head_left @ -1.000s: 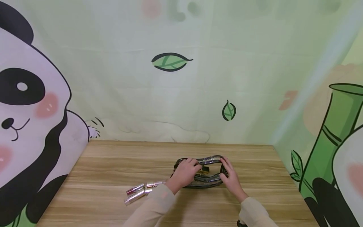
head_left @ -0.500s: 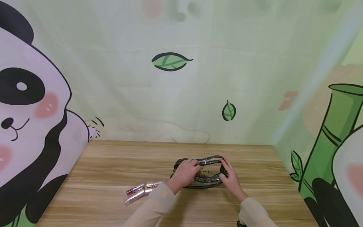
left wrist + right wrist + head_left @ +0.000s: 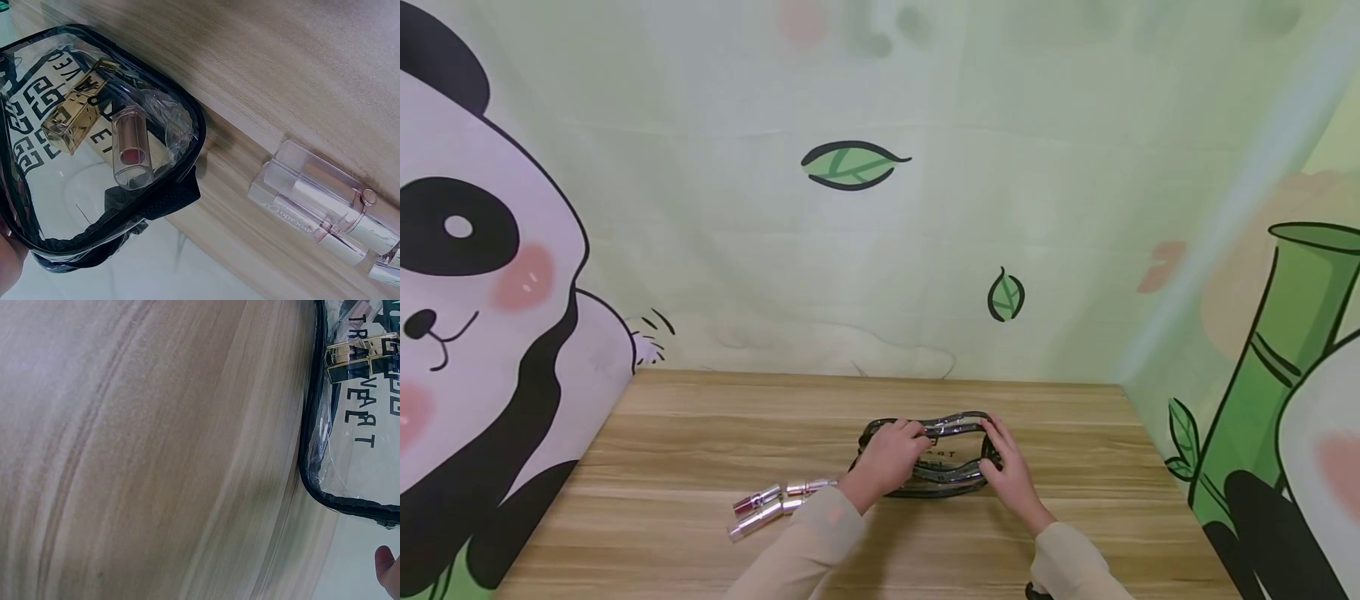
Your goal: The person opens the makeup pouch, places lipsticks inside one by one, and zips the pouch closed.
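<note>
A clear cosmetic bag [image 3: 951,477] with black edging and black lettering stands on the table. My left hand [image 3: 886,460] grips its left part, fingertips over the upper rim. At the right end, my right hand [image 3: 1013,473] holds the bag's edge between thumb and fingers. Through the clear wall in the left wrist view I see gold lipsticks [image 3: 75,117] and a clear-capped lipstick [image 3: 131,149] with a red tip. The right wrist view shows gold-and-black tubes [image 3: 350,362] inside. Part of the left fingers' hold is hidden.
Several shiny pinkish lipstick tubes [image 3: 758,500] lie left of the bag, partly behind the left sleeve [image 3: 808,542]. The wooden table [image 3: 700,425] meets a printed cloth backdrop [image 3: 737,250] at its far edge.
A gold-and-black lipstick seen at the bag's opening under my left fingers a second ago has dropped out of that spot, leaving the lettering visible. Both hands stay nearly in place.
</note>
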Available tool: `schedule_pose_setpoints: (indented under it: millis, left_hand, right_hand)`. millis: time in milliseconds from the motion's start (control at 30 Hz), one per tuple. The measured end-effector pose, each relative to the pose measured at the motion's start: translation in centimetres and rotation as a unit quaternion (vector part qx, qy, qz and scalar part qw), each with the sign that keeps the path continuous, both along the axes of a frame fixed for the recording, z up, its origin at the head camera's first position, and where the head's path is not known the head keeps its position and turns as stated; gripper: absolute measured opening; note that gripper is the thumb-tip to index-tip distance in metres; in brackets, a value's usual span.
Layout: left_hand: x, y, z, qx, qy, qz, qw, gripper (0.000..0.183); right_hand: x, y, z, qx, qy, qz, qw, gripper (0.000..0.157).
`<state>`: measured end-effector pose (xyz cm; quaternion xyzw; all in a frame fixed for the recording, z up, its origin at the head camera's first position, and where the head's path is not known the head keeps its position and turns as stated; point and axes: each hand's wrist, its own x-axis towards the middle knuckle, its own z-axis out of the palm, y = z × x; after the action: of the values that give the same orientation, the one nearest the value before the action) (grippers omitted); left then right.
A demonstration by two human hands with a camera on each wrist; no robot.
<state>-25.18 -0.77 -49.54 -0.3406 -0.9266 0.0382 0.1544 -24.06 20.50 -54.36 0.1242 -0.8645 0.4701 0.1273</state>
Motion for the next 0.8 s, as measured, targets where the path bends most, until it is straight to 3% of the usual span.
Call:
schedule_pose_setpoints:
  millis: [300,467,700,800]
  left_hand:
    - [0.2,-0.1,0.3,0.004,0.001,-0.002,1.0,0.018]
    - [0.2,-0.3,0.2,0.029,0.018,-0.018,0.9992,0.015]
    - [-0.2,-0.9,-0.4,0.085,0.067,-0.054,0.9926,0.017]
    - [-0.2,-1.2,-0.3,0.09,0.066,-0.053,0.9923,0.017]
  right_hand:
    - [0.0,0.1,0.1,-0.011,-0.014,0.013,1.0,0.061]
    - [0.1,0.0,0.4,0.001,-0.019,0.014,1.0,0.061]
    - [1.8,-1.1,3.5,-0.012,-0.034,0.014,0.999,0.059]
    - [1.3,-0.8,2.6,-0.014,-0.036,0.014,0.999,0.06]
